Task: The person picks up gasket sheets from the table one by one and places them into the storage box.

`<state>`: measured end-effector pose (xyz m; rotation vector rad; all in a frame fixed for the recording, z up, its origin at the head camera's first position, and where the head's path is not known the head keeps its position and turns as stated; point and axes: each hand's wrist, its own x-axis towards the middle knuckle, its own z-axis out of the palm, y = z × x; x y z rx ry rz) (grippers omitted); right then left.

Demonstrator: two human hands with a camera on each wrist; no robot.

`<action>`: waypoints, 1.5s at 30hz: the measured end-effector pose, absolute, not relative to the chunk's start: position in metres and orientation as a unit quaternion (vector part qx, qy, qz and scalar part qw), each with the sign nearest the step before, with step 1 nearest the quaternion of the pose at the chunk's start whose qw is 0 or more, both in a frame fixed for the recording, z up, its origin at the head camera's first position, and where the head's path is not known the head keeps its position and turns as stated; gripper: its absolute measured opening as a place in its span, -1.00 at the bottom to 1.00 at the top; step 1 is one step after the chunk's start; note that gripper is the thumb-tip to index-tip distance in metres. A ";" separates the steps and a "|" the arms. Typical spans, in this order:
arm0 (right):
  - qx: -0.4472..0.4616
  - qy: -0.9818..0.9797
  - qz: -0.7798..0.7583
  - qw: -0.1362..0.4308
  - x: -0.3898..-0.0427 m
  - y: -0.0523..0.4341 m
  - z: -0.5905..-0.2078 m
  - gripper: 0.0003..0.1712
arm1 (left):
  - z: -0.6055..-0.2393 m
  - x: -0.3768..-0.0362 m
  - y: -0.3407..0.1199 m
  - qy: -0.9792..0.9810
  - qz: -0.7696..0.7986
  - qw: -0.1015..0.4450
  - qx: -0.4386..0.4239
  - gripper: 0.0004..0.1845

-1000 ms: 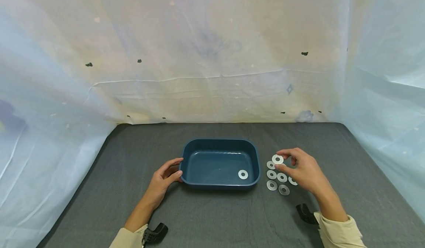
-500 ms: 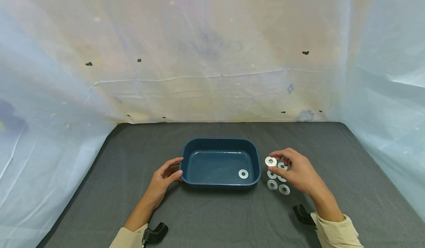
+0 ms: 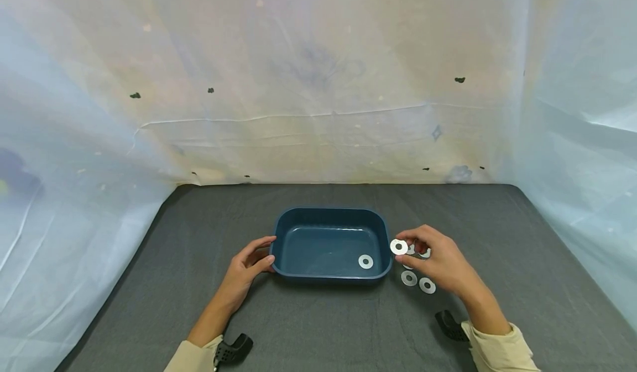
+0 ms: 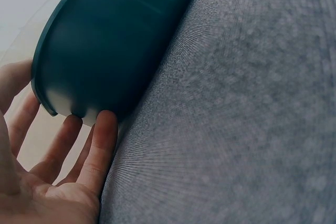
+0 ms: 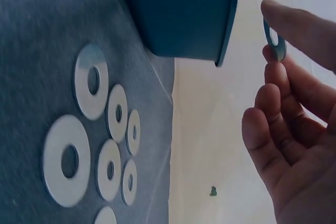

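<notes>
My right hand [image 3: 440, 258] pinches a flat metal washer [image 3: 398, 247] between thumb and fingertips, just off the right end of a dark blue rectangular bin [image 3: 330, 276]. The right wrist view shows this washer [image 5: 275, 40] raised above the cloth, the other fingers loosely bent. Inside the bin, towards its right front, lies one washer [image 3: 365, 261]. Several more washers [image 5: 67, 161] lie flat on the cloth beneath the right hand, partly hidden by it in the head view. My left hand [image 3: 246, 264] touches the bin's left end with fairly straight fingers, the fingertips [image 4: 106, 121] against the outer wall.
A grey cloth [image 3: 318, 328] covers the table. Pale patterned sheeting [image 3: 318, 84] hangs behind it and along both sides. Each wrist carries a black mount [image 3: 234, 350] below a beige sleeve [image 3: 500, 350].
The right hand has carried the pinched washer left, from above the loose washers to beside the bin's right rim. My left hand and the bin have stayed put.
</notes>
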<state>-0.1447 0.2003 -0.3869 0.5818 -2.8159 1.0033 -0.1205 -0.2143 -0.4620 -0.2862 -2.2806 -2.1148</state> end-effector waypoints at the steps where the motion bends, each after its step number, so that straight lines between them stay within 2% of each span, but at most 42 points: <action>1: 0.193 -0.922 0.331 0.045 -0.144 0.199 -0.387 -0.61 | -0.462 -0.120 -0.214 -0.730 -0.677 0.009 -0.092 -0.51; 9: 0.208 -0.918 0.335 0.035 -0.143 0.189 -0.391 -0.62 | -0.462 -0.121 -0.213 -0.727 -0.681 0.007 -0.083 -0.51; 19: 0.178 -0.924 0.337 0.017 -0.142 0.183 -0.390 -0.65 | -0.462 -0.120 -0.213 -0.729 -0.680 0.006 -0.086 -0.51; 34: 0.154 -0.919 0.363 -0.001 -0.143 0.179 -0.392 -0.56 | -0.460 -0.121 -0.213 -0.730 -0.679 0.005 -0.083 -0.51; 45: 0.161 -0.920 0.357 -0.002 -0.142 0.180 -0.391 -0.58 | -0.461 -0.121 -0.213 -0.726 -0.684 0.000 -0.073 -0.50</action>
